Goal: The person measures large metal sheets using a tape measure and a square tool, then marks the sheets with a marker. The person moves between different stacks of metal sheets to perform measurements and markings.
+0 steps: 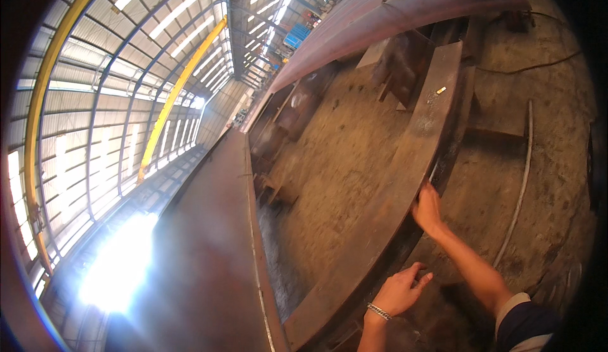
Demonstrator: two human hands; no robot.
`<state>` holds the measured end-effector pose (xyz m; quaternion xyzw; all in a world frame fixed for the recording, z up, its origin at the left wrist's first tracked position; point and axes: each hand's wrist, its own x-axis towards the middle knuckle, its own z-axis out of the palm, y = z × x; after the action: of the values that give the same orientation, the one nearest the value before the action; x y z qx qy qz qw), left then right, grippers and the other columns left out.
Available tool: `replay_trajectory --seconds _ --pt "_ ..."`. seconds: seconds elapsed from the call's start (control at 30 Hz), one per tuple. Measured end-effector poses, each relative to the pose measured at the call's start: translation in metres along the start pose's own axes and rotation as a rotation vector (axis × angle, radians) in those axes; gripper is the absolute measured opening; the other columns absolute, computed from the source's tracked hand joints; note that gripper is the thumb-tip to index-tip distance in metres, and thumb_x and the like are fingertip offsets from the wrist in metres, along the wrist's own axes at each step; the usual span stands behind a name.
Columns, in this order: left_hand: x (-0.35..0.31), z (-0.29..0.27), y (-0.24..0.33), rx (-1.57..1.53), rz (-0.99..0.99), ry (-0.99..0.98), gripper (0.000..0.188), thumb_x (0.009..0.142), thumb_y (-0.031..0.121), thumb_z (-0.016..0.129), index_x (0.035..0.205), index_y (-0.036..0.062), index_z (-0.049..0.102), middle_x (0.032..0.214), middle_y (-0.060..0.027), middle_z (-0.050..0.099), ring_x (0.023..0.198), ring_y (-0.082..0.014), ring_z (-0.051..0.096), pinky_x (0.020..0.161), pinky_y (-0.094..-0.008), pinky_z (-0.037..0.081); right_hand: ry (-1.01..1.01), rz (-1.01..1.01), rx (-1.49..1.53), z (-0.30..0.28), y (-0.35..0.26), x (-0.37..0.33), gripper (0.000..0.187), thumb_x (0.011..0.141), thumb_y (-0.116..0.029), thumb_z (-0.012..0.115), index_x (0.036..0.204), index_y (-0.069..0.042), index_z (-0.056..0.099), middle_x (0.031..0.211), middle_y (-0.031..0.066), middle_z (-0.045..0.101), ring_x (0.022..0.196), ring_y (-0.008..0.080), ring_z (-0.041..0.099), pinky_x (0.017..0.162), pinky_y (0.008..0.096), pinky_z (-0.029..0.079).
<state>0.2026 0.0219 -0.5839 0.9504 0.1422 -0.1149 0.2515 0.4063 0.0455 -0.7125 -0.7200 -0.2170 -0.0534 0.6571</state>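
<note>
A long steel beam [405,155] with a flat, rusty brown top runs away from me. At its right edge is my right hand [427,209], its fingers closed by the beam's side. A thin pale sliver [432,174] shows just above those fingers; what it is I cannot make out. My left hand [402,292], with a chain bracelet [379,311] at the wrist, hovers right of the beam nearer to me. Its fingers are loosely bent, the thumb apart, and nothing is in it. A small yellow object [441,90] lies on the beam's top further off.
Large steel plates stand at the left [202,244] and across the far side [405,10]. A cable or hose [520,193] lies on the dirt floor [335,143] at the right. Brown steel pieces [405,67] sit beyond the beam. Bright light glares at lower left.
</note>
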Motion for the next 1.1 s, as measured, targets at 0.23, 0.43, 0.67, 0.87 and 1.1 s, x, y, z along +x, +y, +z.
replay_trajectory --seconds 0.23,0.43,0.67,0.87,1.1 --pt "-0.001 0.001 -0.001 -0.029 -0.115 -0.057 0.045 0.104 0.044 0.054 0.129 0.0071 0.060 0.107 -0.0212 0.071 0.099 -0.0381 0.069 0.087 -0.0430 0.053 -0.049 0.020 -0.112 -0.004 -0.010 -0.002 0.051 0.079 0.006 0.067 0.129 0.006 0.055 0.126 0.0322 0.057 0.114 0.0515 0.057 0.094 0.0526 0.050" --pt "-0.001 -0.001 0.001 -0.035 -0.082 -0.084 0.047 0.104 0.045 0.052 0.129 0.0066 0.060 0.112 -0.0217 0.070 0.104 -0.0384 0.068 0.090 -0.0426 0.052 0.102 -0.047 0.044 -0.007 -0.003 0.007 0.055 0.077 0.005 0.069 0.130 0.007 0.052 0.124 0.0323 0.058 0.114 0.0514 0.057 0.096 0.0530 0.049" --pt "-0.001 0.000 0.000 0.006 -0.066 -0.076 0.045 0.104 0.044 0.052 0.126 0.0057 0.058 0.112 -0.0209 0.070 0.101 -0.0376 0.068 0.088 -0.0442 0.053 0.060 -0.023 0.067 -0.004 0.004 0.000 0.054 0.078 0.007 0.066 0.129 0.012 0.051 0.129 0.0356 0.056 0.120 0.0506 0.055 0.101 0.0513 0.048" --pt "0.000 -0.001 -0.001 0.035 -0.084 -0.086 0.046 0.104 0.044 0.052 0.126 0.0051 0.059 0.115 -0.0213 0.069 0.107 -0.0385 0.066 0.090 -0.0442 0.053 -0.017 0.012 -0.074 -0.001 0.003 -0.001 0.059 0.076 0.004 0.070 0.131 0.011 0.051 0.137 0.0359 0.051 0.121 0.0517 0.054 0.101 0.0513 0.049" --pt "0.001 -0.002 0.002 -0.034 -0.112 -0.130 0.046 0.104 0.044 0.052 0.125 0.0038 0.059 0.116 -0.0237 0.068 0.108 -0.0382 0.066 0.091 -0.0443 0.052 -0.041 0.045 -0.064 -0.002 0.001 -0.002 0.054 0.077 0.007 0.066 0.129 0.010 0.053 0.128 0.0355 0.055 0.117 0.0524 0.056 0.097 0.0521 0.050"
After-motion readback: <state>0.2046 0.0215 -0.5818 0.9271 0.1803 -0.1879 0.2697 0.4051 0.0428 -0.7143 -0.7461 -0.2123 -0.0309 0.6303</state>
